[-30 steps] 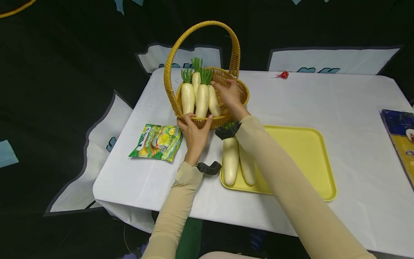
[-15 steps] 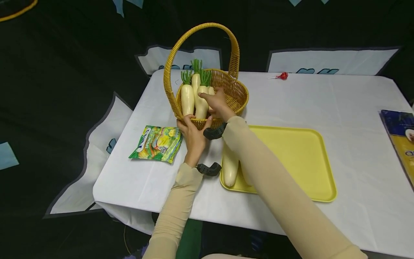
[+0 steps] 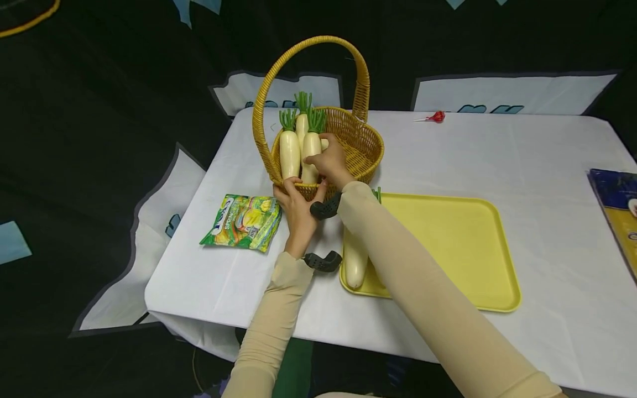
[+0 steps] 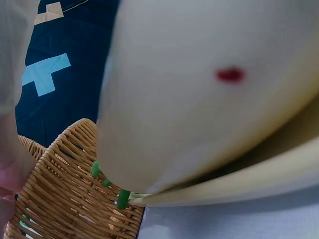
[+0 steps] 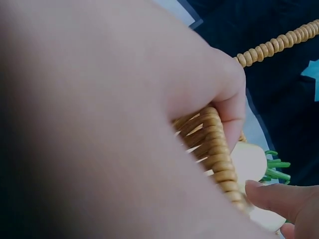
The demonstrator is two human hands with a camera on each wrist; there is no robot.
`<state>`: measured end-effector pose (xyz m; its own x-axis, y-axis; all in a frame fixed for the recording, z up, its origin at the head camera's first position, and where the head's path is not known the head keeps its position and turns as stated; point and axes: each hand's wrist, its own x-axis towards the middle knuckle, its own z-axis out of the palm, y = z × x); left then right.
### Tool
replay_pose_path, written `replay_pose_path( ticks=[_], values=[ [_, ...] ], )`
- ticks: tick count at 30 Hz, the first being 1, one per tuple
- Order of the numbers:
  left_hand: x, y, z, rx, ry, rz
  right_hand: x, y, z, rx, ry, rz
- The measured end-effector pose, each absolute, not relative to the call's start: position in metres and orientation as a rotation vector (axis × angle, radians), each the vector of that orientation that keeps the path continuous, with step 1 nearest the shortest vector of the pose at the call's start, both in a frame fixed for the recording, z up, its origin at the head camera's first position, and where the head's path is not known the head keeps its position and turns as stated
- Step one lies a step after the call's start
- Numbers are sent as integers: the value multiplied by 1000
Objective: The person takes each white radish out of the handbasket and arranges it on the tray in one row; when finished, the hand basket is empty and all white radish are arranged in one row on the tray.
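- We see the left hand gripping the near rim of the wicker basket, fingertips lapping over it, probably to keep the basket steady.
- The right hand reaches inside and, as far as we can judge, grasps the rightmost radish, its thumb crossing the front radish; its other fingertips are hidden from us.
- The left radish and rear radish sit close by in the basket's left part, perhaps so that they prop one another.
- In the basket, the long axes run away from the near rim, greens up and away from the person, root ends toward us; the rightmost one's axis is mostly covered.
- On the yellow tray, the tray radish lies lengthwise, rounded root end nearest the person, its upper end behind the right sleeve.
- The soup packet lies flat beside the basket, seemingly set aside.
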<state>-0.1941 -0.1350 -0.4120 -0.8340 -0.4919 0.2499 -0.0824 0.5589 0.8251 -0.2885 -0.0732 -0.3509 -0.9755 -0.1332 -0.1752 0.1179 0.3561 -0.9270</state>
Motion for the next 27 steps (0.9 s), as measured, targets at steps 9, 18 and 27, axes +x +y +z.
replay_pose_path(
  ticks=[9,18,27],
  values=[
    [-194,-135,-413,473,-2342,-1192,-290,-72,-354,16,2488,-1560],
    [-193,-133,-412,466,-2322,-1186,-293,-68,-353,118,2192,-1851],
    [-194,-134,-412,455,-2319,-1174,-296,-61,-352,276,1927,-2031]
  ],
)
